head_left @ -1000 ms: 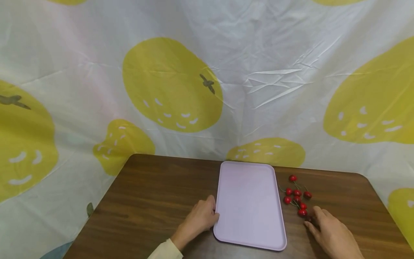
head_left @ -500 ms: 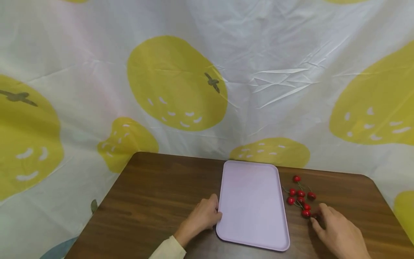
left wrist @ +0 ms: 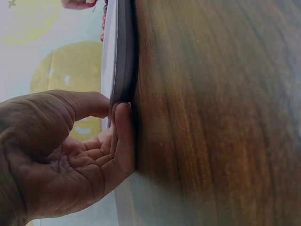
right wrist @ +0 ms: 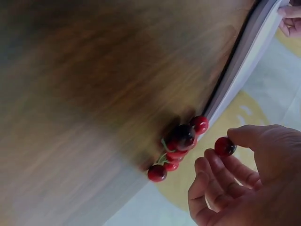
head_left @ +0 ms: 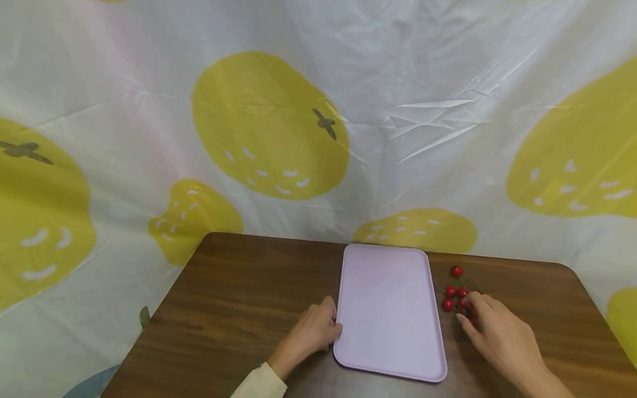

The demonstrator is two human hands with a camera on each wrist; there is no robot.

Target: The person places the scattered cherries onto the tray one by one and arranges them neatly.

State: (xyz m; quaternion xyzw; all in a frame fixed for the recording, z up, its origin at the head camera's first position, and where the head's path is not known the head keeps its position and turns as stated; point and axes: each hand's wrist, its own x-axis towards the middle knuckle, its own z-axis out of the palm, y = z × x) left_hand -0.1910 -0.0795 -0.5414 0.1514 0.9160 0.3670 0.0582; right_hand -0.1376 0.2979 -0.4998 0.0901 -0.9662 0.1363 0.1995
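My left hand (head_left: 312, 330) grips the near left edge of a pale lilac tray (head_left: 390, 309). In the left wrist view, the thumb lies over the tray's rim (left wrist: 123, 52) and a finger is under it. My right hand (head_left: 505, 337) pinches a dark red cherry (right wrist: 225, 146) between thumb and fingertips, raised off the table, as the right wrist view shows. From the head view that cherry is hidden by the hand. Beyond it, several red cherries (head_left: 448, 304) with green stems lie in a loose cluster right of the tray, partly covered by the right hand.
Both hands work over a brown wood-grain table (head_left: 249, 298) with rounded far corners. Behind it hangs a white curtain (head_left: 388, 66) printed with large yellow fruit, close against the table's far edge.
The right hand has picked up a cherry from the near end of the cluster and moved up and left over the others. My left hand keeps its grip on the tray.
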